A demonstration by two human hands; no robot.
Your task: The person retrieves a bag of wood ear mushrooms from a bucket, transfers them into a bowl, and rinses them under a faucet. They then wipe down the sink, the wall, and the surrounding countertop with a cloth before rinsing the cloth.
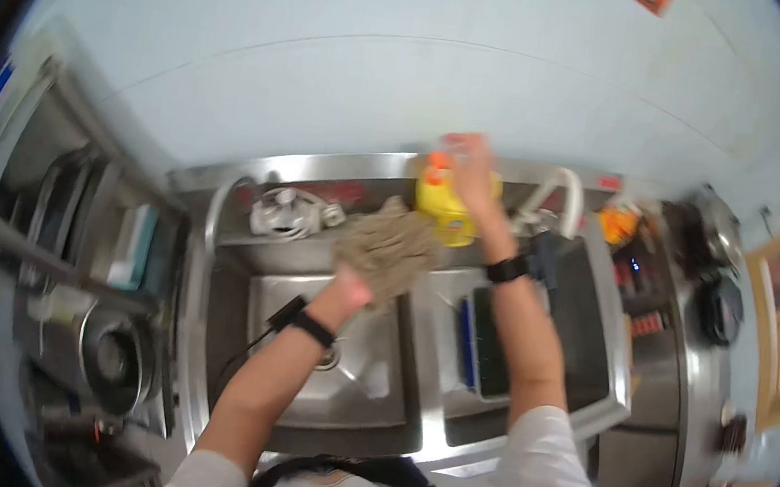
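Note:
In the head view my left hand (349, 291) is closed on a crumpled brown cloth (395, 244), held over the left basin and the divider. My right hand (470, 166) is at the top of a large yellow bottle (433, 199) with an orange cap (437, 167), which stands on the back ledge of the sink. Motion smears the fingers of this hand, so I cannot make out whether they grip the bottle's top or anything else. My right forearm covers part of the bottle.
The double steel sink (432, 391) has a white faucet (567, 200) at back right. A dark tray with a blue edge (486, 344) is in the right basin. White coiled fittings (285, 214) lie on the ledge. Metal racks (65, 257) stand left, and a shelf with pots (719, 231) right.

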